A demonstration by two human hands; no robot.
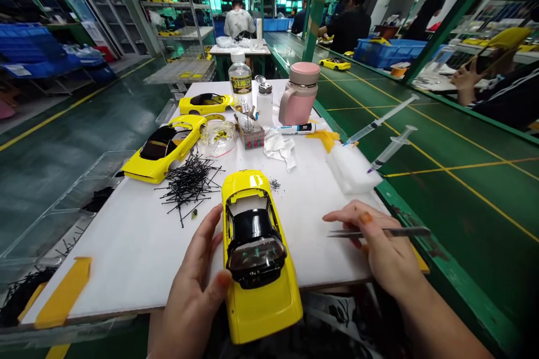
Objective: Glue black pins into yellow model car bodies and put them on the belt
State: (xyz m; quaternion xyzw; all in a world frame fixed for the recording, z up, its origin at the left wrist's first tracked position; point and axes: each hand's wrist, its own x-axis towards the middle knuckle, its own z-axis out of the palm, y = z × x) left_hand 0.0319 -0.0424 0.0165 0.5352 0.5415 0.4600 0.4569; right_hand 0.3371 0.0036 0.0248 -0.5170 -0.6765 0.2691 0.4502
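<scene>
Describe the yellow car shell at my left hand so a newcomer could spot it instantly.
Start with the white tabletop and find its near edge, where the left hand is. Beside that hand is the yellow car shell, one end jutting past the edge. Unlike the two yellow shells farther back on the left, it has a hand touching it.

Cannot see the underside of the nearest toy car (267, 308), nor the middle of the tweezers (406, 231), covered by the right hand (383, 247). Cannot identify the black specks (275, 185), too small to tell. Cannot follow the right forearm (444, 314) past the bottom edge.
</scene>
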